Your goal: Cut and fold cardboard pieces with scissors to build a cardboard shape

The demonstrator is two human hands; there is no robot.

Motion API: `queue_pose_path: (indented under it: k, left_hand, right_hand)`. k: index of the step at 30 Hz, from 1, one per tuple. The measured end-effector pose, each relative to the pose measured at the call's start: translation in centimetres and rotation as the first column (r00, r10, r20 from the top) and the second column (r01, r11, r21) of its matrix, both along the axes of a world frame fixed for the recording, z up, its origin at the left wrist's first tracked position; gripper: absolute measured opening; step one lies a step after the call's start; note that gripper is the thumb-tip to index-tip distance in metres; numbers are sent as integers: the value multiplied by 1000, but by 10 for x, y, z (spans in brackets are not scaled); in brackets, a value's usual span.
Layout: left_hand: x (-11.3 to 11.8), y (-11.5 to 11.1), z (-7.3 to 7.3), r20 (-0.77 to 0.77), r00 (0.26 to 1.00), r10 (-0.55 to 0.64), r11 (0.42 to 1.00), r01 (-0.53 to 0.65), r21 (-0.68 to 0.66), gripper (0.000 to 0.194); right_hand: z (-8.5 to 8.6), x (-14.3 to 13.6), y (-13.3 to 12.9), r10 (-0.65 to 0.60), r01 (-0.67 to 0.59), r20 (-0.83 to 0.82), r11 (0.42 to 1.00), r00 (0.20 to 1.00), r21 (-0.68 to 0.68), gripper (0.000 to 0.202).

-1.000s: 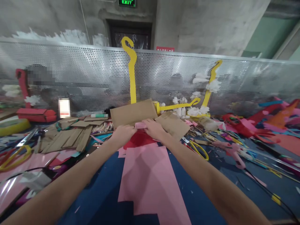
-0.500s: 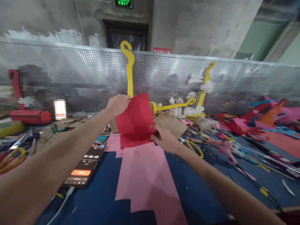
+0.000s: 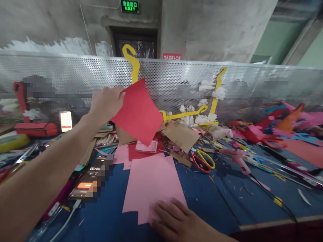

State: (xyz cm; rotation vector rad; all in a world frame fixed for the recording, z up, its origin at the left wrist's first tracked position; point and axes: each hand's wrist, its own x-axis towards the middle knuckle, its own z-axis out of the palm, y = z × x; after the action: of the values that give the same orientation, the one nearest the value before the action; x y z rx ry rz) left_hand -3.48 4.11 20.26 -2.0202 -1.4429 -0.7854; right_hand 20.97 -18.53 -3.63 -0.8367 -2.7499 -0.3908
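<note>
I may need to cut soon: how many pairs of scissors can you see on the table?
2, overlapping right of the pink sheet: red-handled scissors and yellow-handled scissors. Yellow loops at the far left edge are too blurred to tell, and the paper clutter may hide more.

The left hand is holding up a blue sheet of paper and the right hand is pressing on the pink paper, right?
Not quite. The head view shows the left hand holding up a red sheet of paper, not a blue one. The rest is right: the right hand lies flat on the pink paper.
</note>
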Motion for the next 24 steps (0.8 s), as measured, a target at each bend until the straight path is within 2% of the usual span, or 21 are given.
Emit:
queue_pose_path:
  k: [4,6,9,11,13,16,17,19,20,22,24]
  left_hand:
    - [-3,-36,-5,45,999,12,989,-18,145,41]
    - [-5,-54,-17,96,995,-32,979,12,201,38]
    - [-11,-81,-51,173,953,-247,952,206,228,29]
    - [-17,-99,-81,216,907,-363,928,329,178,22]
    - [-24,-117,-115,284,851,-442,895,439,78,26]
    - [-37,-139,-169,349,796,-496,829,553,-85,37]
    - [-42,-145,-187,335,793,-508,802,578,-151,35]
    - [-53,-152,-219,280,829,-484,782,553,-287,30]
    - [-59,-154,-232,250,856,-452,777,516,-360,32]
    - [-68,-155,-251,211,876,-434,759,482,-438,37]
    - [-73,-153,-259,253,866,-432,746,501,-438,36]
  right_hand:
    - [39,25,-13,-16,16,1,980,1000,-196,50]
    - [55,39,-19,-50,59,33,923,998,-381,56]
    - [69,58,-23,-152,142,31,808,988,-572,65]
    - [71,66,-23,-217,173,3,771,976,-613,71]
    - [67,70,-24,-280,219,-8,769,960,-601,73]
    - [53,68,-29,-403,338,-8,776,915,-532,67]
    - [46,66,-31,-431,372,1,779,902,-505,70]
    - [30,60,-35,-432,401,31,805,901,-438,83]
    - [22,58,-36,-411,392,42,827,911,-402,85]
    - [7,52,-39,-391,381,33,868,920,-318,72]
    - [-2,47,-40,-387,377,8,894,922,-244,58]
